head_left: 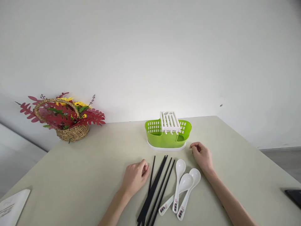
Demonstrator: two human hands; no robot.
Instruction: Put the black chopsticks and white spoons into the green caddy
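My left hand [136,175] rests on the table in a loose fist, nothing showing in it, just left of several black chopsticks [157,188]. The chopsticks lie in a slanted bundle, some crossing near their lower ends. Beside them are three white spoons: one [179,179] nearest the chopsticks, one [185,183] crossing beneath it, and one [194,179] on the right. My right hand [202,156], its fingers curled in with nothing visible in them, lies right of the spoons. Close to it stands a green cutlery basket [164,141] with a white slotted rack [170,121] across its middle.
A wicker basket [72,133] of red leaves and yellow flowers stands at the table's back left. A white object with printed lines [14,205] lies at the left edge, a dark flat object [293,196] at the right. A wall [150,62] rises behind the table [94,169].
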